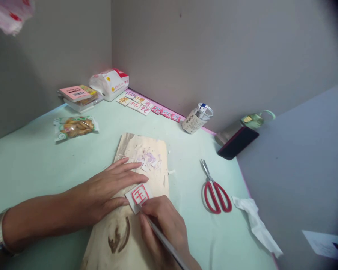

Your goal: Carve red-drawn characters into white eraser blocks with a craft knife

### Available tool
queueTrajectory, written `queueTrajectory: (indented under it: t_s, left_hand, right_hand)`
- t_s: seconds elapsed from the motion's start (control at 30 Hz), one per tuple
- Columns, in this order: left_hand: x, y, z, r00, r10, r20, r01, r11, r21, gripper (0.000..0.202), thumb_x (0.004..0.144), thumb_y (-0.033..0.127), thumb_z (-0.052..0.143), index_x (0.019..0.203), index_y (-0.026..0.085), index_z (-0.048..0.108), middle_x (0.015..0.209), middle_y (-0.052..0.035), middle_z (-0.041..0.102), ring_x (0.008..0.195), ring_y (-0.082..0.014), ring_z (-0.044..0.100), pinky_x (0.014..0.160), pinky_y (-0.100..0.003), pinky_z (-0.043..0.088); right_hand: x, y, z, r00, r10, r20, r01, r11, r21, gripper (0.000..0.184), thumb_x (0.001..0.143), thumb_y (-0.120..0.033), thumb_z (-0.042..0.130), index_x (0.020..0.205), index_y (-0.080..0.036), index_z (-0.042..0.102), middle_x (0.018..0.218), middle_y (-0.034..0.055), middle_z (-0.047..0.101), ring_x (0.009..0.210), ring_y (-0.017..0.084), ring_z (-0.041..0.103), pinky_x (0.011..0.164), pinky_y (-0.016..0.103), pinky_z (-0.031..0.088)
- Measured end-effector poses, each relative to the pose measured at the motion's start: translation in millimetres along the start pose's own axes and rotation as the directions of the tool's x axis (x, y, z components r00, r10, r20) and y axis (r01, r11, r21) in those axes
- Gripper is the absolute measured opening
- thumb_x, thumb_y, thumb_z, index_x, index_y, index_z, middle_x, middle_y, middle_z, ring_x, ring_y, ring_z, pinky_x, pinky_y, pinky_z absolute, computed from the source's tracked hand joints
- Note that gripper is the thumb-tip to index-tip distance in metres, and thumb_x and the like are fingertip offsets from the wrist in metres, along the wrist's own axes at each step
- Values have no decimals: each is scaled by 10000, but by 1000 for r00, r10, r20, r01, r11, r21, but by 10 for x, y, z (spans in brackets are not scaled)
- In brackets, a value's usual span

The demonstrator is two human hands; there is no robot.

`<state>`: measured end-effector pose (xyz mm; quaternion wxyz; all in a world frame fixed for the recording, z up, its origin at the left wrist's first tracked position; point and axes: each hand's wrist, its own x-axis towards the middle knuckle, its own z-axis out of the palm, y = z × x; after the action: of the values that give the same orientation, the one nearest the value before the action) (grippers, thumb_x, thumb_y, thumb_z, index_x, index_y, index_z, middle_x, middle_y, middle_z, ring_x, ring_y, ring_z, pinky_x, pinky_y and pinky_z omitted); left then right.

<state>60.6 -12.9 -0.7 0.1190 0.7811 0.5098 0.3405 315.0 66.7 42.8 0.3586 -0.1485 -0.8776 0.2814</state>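
The paper square (pixel 138 195) lay on the wooden board (pixel 146 150), held between 2 hands.

The left hand (pixel 107 191) lay flat with an open grip, thumb and fingers touching the edge of the square, probably so that it could not slide. The right hand (pixel 166 225) had its grip closed around a thin craft knife (pixel 163 240), held like a pen, with the tip at the lower edge of the square. The square was white and small, with 1 red framed character on it. Pale paper scraps (pixel 149 157) lay further up the board, and red scissors (pixel 215 191) rested on the counter (pixel 30 165) to the right.
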Motion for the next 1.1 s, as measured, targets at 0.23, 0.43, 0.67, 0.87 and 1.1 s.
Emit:
queueTrajectory:
  t_s: [0.23, 0.43, 0.67, 0.87, 1.1]
  left_hand:
    - [6, -27, 26, 1000, -2, 23, 2, 1000, -12, 549, 1208, 353, 495, 1751, 364, 416, 1777, -42, 556, 1718, -287, 411, 1456, -534, 262]
    - [-40, -69, 115, 1000, -13, 22, 13, 1000, -3, 552, 1215, 361, 475, 1762, 358, 401, 1825, -41, 487, 1738, -289, 368, 1464, -533, 229]
    - [-48, -69, 95, 999, -19, 29, 19, 1000, -7, 552, 1217, 359, 468, 1765, 369, 398, 1834, -24, 474, 1743, -276, 357, 1468, -511, 224]
    - [-49, -103, 117, 999, -24, 32, 24, 1000, 5, 538, 1221, 398, 455, 1757, 372, 413, 1837, -17, 468, 1739, -277, 363, 1462, -499, 235]
    - [-68, -99, 115, 999, -15, 34, 15, 1000, -13, 538, 1226, 391, 445, 1761, 367, 399, 1825, -26, 487, 1742, -272, 357, 1466, -504, 220]
  right_hand:
    - [-11, 7, 7, 1000, 7, 27, -8, 1000, 15, 233, 1024, -27, 592, 1138, -223, 641, 922, 48, 743, 790, 187, 733, 704, 268, 601]
    - [-79, 24, 102, 997, 44, -67, -40, 998, 53, 186, 1053, -84, 551, 1106, -240, 638, 900, 26, 699, 763, 177, 676, 680, 281, 537]
    - [-14, -12, 14, 999, 45, -9, -44, 998, 49, 208, 1025, -54, 555, 1087, -246, 605, 894, 13, 694, 761, 166, 684, 690, 268, 549]
    - [18, -46, -46, 998, 59, 31, -60, 997, 43, 221, 1010, -42, 556, 1062, -256, 580, 879, -2, 678, 752, 157, 682, 678, 255, 539]
    - [29, -65, -88, 996, 78, 45, -80, 995, 53, 219, 1005, -43, 552, 1042, -259, 567, 867, -7, 667, 745, 155, 676, 670, 253, 538]
